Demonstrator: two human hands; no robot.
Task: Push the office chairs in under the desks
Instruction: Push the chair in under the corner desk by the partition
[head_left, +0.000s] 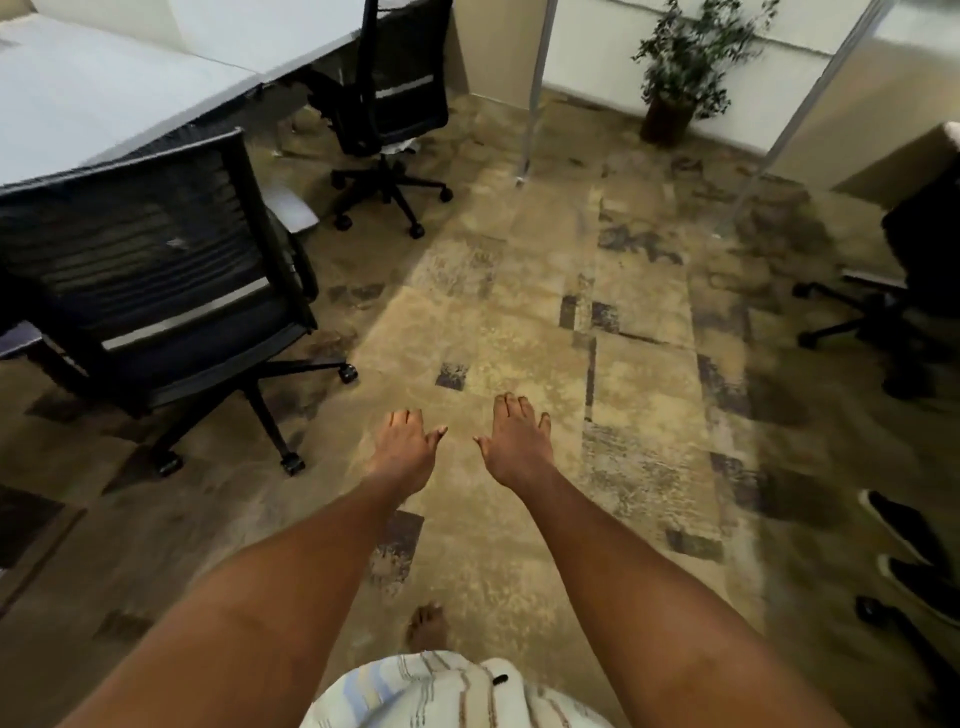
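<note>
both arms reach forward over the patterned floor. the left grip and right grip hang side by side just below centre, apart from each other, palms down. both are released, fingers loosely straight, holding nothing and touching no chair.

the near chair stands at 9 o'clock from the grips, its mesh back towards the camera and its seat turned to the white surface, the top of the back meeting the surface's edge in view. how far the seat sits under, i cannot tell. the far chair is at 11 o'clock, at the surface's far end, its back also facing the camera and its wheeled base out on the floor. a third chair is at 3 o'clock, cut off by the frame edge.

a potted plant stands at 1 o'clock by the wall. dark shoes lie at 4 o'clock. a bare foot shows at 6 o'clock above a striped shirt.
</note>
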